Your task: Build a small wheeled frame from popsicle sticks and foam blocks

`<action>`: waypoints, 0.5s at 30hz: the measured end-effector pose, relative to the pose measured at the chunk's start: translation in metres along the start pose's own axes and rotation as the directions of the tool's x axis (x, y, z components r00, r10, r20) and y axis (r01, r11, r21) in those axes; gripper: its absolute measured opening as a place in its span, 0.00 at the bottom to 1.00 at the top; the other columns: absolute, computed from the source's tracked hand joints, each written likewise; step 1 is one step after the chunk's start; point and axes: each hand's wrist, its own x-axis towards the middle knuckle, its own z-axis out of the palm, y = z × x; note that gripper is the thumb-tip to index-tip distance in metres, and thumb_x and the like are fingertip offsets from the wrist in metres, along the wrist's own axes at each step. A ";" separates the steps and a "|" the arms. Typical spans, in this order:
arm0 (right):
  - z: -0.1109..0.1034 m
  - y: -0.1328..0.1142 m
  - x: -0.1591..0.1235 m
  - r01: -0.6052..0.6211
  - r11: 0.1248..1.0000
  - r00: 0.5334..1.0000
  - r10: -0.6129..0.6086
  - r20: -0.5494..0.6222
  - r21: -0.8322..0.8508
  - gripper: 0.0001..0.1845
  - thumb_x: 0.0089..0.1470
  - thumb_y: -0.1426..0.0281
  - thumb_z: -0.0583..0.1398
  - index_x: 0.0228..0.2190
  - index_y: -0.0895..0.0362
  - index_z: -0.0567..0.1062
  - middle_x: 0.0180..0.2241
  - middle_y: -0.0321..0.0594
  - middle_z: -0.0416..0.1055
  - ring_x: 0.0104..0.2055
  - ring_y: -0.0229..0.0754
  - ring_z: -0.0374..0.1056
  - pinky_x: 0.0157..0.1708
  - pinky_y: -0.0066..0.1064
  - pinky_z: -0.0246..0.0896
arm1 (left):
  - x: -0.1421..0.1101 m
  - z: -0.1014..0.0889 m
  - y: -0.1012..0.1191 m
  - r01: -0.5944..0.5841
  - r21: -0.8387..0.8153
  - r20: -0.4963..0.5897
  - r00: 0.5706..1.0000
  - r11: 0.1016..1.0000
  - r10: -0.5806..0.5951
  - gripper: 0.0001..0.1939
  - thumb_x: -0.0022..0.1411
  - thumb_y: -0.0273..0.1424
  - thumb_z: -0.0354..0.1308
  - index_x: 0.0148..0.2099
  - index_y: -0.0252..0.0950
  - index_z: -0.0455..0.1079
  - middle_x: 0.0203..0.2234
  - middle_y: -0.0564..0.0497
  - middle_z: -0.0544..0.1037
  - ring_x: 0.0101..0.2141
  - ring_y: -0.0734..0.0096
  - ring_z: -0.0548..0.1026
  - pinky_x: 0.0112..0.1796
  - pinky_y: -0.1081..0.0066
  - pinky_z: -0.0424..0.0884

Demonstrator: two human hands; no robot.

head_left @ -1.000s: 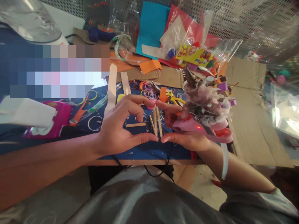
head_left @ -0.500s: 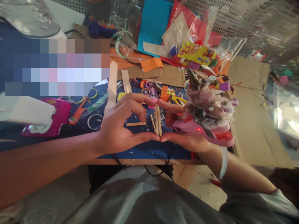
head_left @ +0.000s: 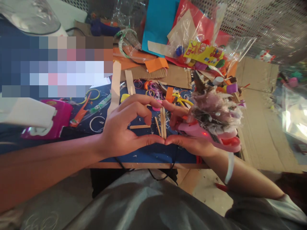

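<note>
Two slim wooden craft sticks stand side by side between my hands, their ends at my fingertips. My left hand is curved, index fingertip at the sticks' far end and thumb tip at the near end. My right hand mirrors it, pinching the same ends from the right. A shorter stick leans just left of the pair; whether it is attached cannot be made out. Another small stick lies on the blue table beneath my left hand. A pink plastic object with a red light partly covers my right hand.
A fluffy decorated piece rises above the pink object. Yellow-handled pliers, rubber bands and scraps lie behind my hands. A magenta device is at left, cardboard at right. A black cable hangs over the front edge.
My fingers and the sticks have hardly moved; the pair sits slightly more upright and closer together. The view has shifted a little.
</note>
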 end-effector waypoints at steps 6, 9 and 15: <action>-0.004 0.003 0.001 -0.013 0.994 1.000 0.010 0.025 0.113 0.52 0.59 0.45 0.80 0.77 0.43 0.75 0.37 0.34 0.80 0.34 0.46 0.76 0.45 0.45 0.84 | -0.001 0.000 -0.001 0.011 -0.003 0.003 1.000 1.000 -0.011 0.26 0.62 0.46 0.86 0.49 0.44 0.75 0.57 0.42 0.87 0.55 0.52 0.89 0.54 0.53 0.89; -0.005 0.005 0.000 -0.003 0.987 1.000 0.000 0.022 0.163 0.49 0.60 0.48 0.80 0.76 0.40 0.74 0.38 0.34 0.81 0.35 0.47 0.78 0.41 0.43 0.84 | -0.002 -0.002 -0.001 0.008 0.005 0.019 1.000 1.000 -0.008 0.26 0.64 0.48 0.85 0.49 0.43 0.75 0.57 0.41 0.86 0.56 0.52 0.88 0.54 0.53 0.88; -0.001 -0.005 0.000 -0.052 0.966 0.998 0.057 -0.015 0.255 0.48 0.56 0.45 0.82 0.70 0.43 0.77 0.50 0.41 0.84 0.37 0.45 0.80 0.34 0.38 0.83 | -0.001 0.000 -0.002 0.033 0.035 0.010 0.999 0.999 -0.033 0.27 0.64 0.52 0.84 0.47 0.45 0.74 0.58 0.43 0.87 0.53 0.53 0.88 0.54 0.52 0.89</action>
